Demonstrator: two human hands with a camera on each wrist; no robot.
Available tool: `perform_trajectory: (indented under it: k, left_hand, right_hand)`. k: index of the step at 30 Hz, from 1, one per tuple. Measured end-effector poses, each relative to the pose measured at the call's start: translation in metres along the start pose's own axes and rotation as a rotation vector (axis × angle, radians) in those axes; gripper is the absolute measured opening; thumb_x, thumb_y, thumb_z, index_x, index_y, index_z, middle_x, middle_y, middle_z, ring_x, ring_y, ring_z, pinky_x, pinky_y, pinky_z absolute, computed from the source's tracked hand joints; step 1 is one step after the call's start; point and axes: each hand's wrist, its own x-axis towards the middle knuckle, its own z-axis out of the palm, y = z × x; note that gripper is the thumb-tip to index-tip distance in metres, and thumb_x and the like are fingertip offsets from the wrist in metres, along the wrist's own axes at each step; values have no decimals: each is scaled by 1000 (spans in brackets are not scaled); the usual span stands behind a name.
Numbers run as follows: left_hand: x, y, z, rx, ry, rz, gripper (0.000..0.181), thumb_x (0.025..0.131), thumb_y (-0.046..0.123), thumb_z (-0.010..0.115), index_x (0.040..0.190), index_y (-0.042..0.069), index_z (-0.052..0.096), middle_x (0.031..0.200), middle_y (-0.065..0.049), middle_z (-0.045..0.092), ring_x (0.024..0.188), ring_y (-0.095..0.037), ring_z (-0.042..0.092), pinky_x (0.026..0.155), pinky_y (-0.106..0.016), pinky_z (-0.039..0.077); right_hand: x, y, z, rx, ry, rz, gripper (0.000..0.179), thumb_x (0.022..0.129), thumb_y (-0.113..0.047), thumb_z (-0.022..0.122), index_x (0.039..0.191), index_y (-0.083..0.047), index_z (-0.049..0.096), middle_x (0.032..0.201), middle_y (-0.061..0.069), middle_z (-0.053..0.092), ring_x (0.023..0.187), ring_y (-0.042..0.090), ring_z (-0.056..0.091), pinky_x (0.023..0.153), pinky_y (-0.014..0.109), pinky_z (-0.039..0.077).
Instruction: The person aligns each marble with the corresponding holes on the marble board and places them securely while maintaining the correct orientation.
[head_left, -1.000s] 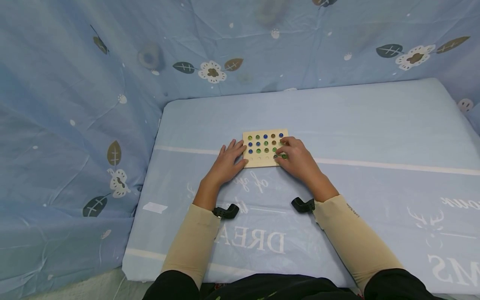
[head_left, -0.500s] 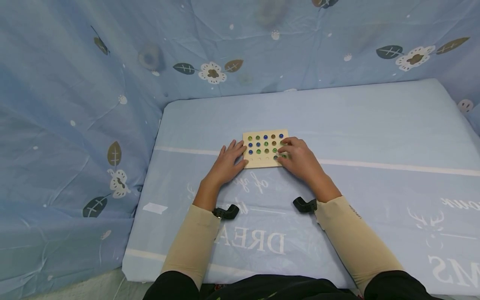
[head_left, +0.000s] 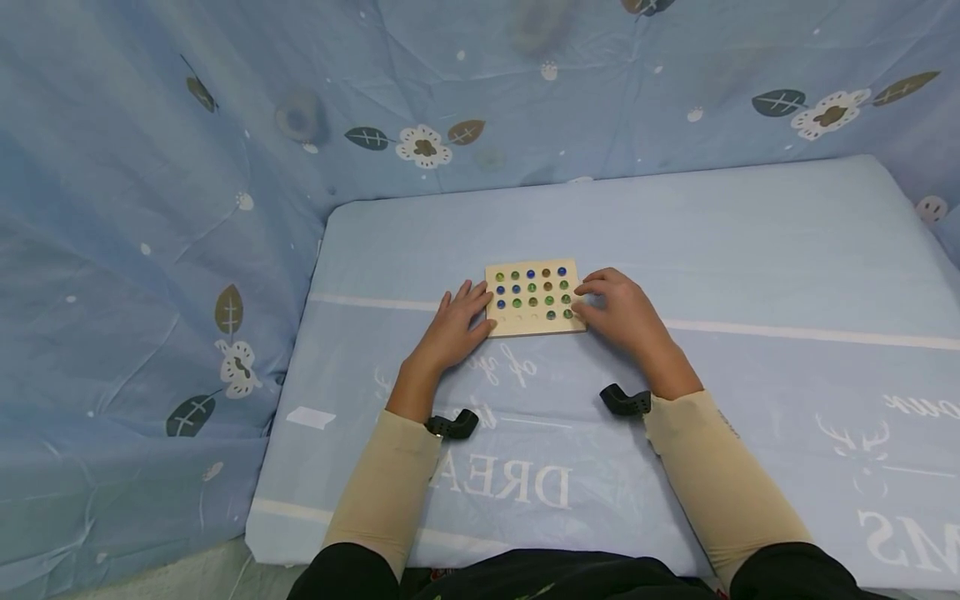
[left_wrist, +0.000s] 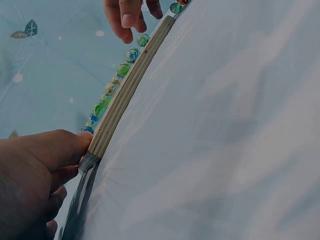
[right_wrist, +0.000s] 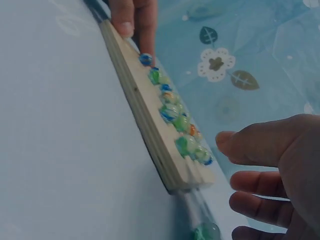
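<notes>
A pale wooden board [head_left: 519, 324] with rows of holes lies on the bed-like surface. Glass marbles [head_left: 532, 287] in blue, green and amber sit in most of its holes; a few holes at the near left are bare. My left hand [head_left: 453, 323] rests at the board's left edge, its thumb [left_wrist: 75, 144] against the near corner and its fingers spread. Just off the right edge is my right hand [head_left: 621, 310], fingers loosely bent and apart, with nothing between thumb and fingertips in the right wrist view. A green marble [right_wrist: 206, 231] shows past the board's end there.
A light blue printed cloth [head_left: 495, 450] covers the flat surface under the board. Patterned fabric [head_left: 225, 250] hangs at the left and behind. A white patch [head_left: 310, 417] lies at the left front. Black wrist-worn devices [head_left: 453, 424] sit on both wrists.
My right hand has drawn back to the right, off the board, uncovering the marbles in its right-hand column. My left hand has stayed at the left edge.
</notes>
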Motion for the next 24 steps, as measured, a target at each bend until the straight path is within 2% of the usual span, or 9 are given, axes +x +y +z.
perform_trajectory:
  k: [4,10,19,24]
  left_hand:
    - [0,1,0,9,3,-11,57,96,39,51,147,19,35,157,4,21,146,-16,4,118,-43,0]
    - [1,1,0,16,-3,-17,58,96,39,51,147,19,35,157,5,20,146,-17,4,118,-43,0]
    - [0,0,-1,-2,-4,13,57,96,39,50,147,18,34,157,5,20,146,-17,4,118,-43,0]
    - [0,-1,-1,-7,-1,13,57,97,39,50,147,18,34,157,5,19,146,-17,4,118,-43,0]
  right_hand:
    - [-1,4,-7,-3,-34,46,28,85,-23,70,109,-7,69,113,9,58,99,26,55,82,44,47]
    - [-1,12,-15,-11,-127,125,32,87,-26,68,114,-8,68,107,10,58,87,24,52,73,40,43]
    - [-2,22,-25,5,-256,187,38,88,-32,65,118,-9,64,100,10,58,88,23,50,76,38,42]
    - [-3,25,-28,-14,-286,192,39,87,-34,65,117,-9,64,98,9,60,87,22,51,76,37,42]
